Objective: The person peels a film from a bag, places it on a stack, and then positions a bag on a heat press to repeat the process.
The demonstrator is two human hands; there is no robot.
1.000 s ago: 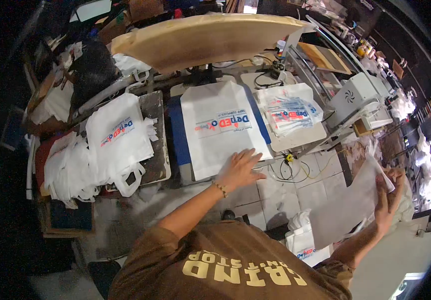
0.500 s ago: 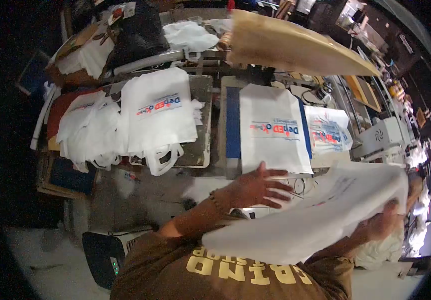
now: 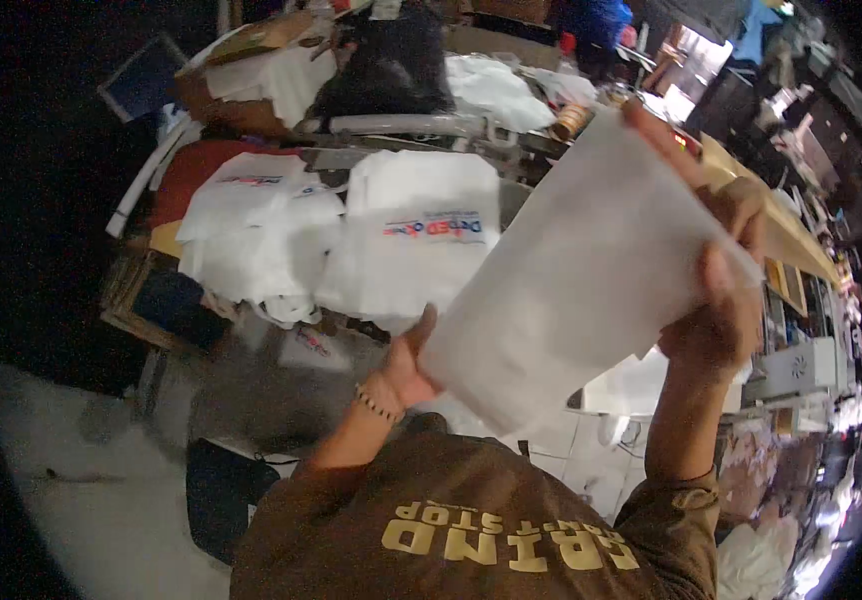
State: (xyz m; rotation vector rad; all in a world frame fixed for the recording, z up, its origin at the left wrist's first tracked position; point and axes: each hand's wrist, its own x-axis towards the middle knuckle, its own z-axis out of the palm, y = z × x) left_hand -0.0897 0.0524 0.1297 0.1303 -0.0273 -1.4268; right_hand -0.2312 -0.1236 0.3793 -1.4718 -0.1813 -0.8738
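Observation:
A white cloth bag is held up in front of my chest, tilted, its plain side toward me. My right hand grips its right edge, thumb on the near face and fingers reaching along the upper edge. At the lower left edge is my left hand, thumb raised and fingers hidden behind the bag. Beyond it on the table lies a stack of white printed bags with red and blue lettering. More white bags lie in a loose pile to the left.
A black bag and a white cloth heap sit at the back. Framed screens lean at the table's left. On the right stand a wooden frame and a white box with a fan.
The bag has risen from low on the right to in front of me. My left hand, spread and free before, now meets its left edge. My view has shifted right.

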